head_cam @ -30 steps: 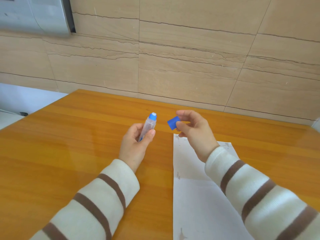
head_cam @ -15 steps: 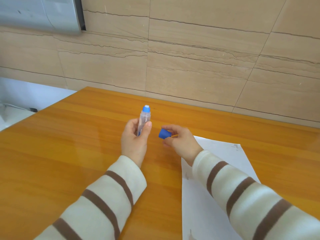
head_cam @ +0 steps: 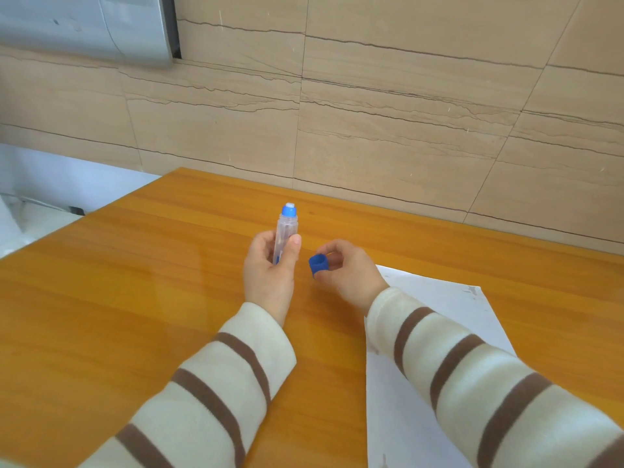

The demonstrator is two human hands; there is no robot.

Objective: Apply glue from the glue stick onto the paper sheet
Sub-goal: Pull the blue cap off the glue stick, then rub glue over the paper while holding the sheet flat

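Blue cap [head_cam: 318, 264] is off and pinched in the fingers [head_cam: 332, 256] of your right hand [head_cam: 347, 271], low over the orange table [head_cam: 135, 298]. Your left hand [head_cam: 270, 271] grips the clear glue stick [head_cam: 287, 234] upright, fingers curled round the barrel, tip bare and pointing up. Paper sheet [head_cam: 439, 298] lies flat under your right forearm, well apart from the tip. Risks, as judged: tip smears the table if you tilt before reaching the sheet; the unweighted sheet may drag with the stroke if the right hand stays busy with the cap; cap may roll if set down on its side
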